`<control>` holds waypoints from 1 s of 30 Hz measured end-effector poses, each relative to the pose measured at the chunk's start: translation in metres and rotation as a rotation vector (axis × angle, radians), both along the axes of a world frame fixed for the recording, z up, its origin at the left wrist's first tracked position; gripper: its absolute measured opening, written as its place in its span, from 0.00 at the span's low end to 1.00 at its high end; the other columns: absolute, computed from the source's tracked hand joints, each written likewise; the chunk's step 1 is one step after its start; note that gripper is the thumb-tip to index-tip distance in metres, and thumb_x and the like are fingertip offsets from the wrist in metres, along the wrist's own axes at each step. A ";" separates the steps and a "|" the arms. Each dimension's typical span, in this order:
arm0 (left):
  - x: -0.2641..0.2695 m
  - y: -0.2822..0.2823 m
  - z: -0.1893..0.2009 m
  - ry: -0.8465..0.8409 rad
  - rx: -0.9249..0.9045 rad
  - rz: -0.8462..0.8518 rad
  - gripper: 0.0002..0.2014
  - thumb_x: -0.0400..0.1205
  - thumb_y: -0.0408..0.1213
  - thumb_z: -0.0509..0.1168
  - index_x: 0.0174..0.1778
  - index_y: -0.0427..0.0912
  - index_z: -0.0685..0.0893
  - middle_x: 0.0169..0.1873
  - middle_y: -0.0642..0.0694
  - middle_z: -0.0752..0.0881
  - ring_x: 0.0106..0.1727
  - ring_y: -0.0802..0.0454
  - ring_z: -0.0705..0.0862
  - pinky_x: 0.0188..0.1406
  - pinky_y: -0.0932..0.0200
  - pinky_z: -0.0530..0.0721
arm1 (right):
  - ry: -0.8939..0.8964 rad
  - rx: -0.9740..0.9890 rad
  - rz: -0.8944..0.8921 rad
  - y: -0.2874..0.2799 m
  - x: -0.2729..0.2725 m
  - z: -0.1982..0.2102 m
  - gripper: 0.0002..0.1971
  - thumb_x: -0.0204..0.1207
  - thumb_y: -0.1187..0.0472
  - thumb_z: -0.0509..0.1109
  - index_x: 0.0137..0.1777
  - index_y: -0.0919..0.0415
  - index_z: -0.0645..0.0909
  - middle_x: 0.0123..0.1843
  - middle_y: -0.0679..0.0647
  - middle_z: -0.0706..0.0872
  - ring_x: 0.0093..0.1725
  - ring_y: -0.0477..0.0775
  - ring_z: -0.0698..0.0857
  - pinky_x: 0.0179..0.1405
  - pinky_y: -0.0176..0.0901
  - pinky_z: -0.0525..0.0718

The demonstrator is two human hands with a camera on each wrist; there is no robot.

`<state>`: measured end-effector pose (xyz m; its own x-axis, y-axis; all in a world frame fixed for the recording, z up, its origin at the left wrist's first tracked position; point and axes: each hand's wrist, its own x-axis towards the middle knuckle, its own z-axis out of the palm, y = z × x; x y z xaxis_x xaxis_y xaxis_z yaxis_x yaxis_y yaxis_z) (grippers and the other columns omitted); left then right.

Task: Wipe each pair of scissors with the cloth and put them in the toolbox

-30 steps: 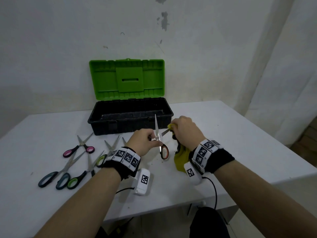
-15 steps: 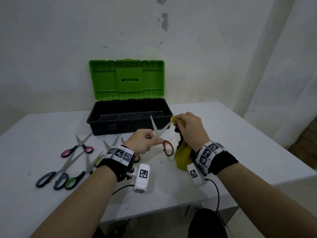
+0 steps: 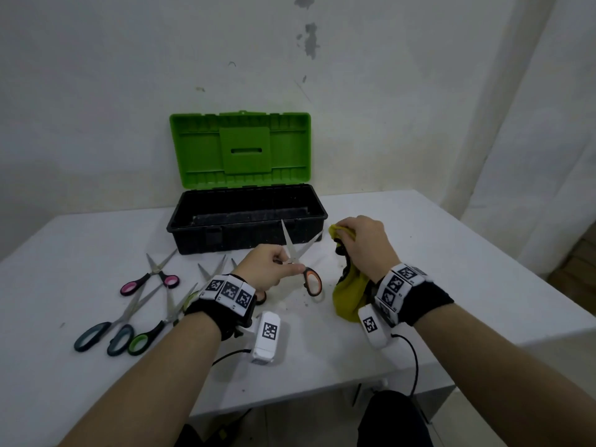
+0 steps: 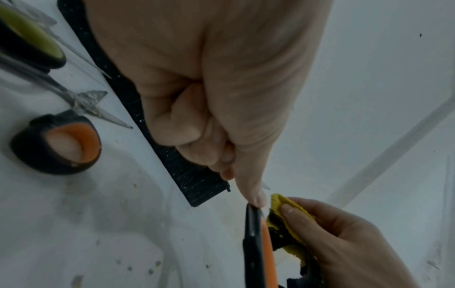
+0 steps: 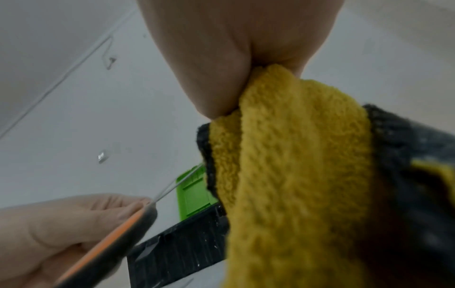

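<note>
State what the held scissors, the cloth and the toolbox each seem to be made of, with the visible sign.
Orange-handled scissors: bare metal blades, judging by their pale grey sheen; handles look like black plastic with orange lining. Cloth: yellow looped, towel-like fabric with a fuzzy nap and dark patches. Toolbox: apparently moulded plastic, with ribbed walls, matt black base and green lid.

The white table [image 3: 451, 253] carried an open toolbox [image 3: 246, 232] at its back and several scissors [image 3: 151, 279] spread at its left
</note>
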<state>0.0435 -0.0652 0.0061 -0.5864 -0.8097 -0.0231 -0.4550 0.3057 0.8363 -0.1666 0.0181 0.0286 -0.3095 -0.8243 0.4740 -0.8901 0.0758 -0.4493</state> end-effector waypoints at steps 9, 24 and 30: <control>-0.001 -0.009 0.003 0.052 0.079 0.009 0.06 0.86 0.29 0.62 0.56 0.39 0.81 0.33 0.43 0.83 0.34 0.49 0.83 0.37 0.55 0.83 | -0.309 -0.092 0.054 0.012 0.004 0.018 0.07 0.82 0.54 0.66 0.53 0.51 0.86 0.44 0.46 0.88 0.44 0.45 0.84 0.42 0.32 0.78; -0.002 -0.009 0.007 0.499 0.097 0.264 0.04 0.78 0.29 0.74 0.47 0.37 0.90 0.37 0.42 0.89 0.36 0.53 0.87 0.39 0.63 0.85 | -0.784 0.113 0.267 0.015 0.017 0.027 0.11 0.74 0.66 0.72 0.56 0.61 0.81 0.36 0.62 0.85 0.26 0.48 0.77 0.25 0.39 0.76; -0.006 -0.004 0.006 0.702 0.341 0.309 0.07 0.83 0.37 0.71 0.49 0.37 0.89 0.42 0.42 0.91 0.48 0.48 0.90 0.56 0.50 0.86 | -0.364 0.059 0.259 0.015 0.022 0.036 0.05 0.82 0.55 0.66 0.52 0.55 0.81 0.39 0.48 0.88 0.34 0.46 0.83 0.36 0.42 0.81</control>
<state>0.0377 -0.0687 0.0118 -0.3084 -0.9512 -0.0081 0.1836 -0.0678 0.9806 -0.1441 0.0332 0.0650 -0.2271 -0.9190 0.3223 -0.6675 -0.0941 -0.7387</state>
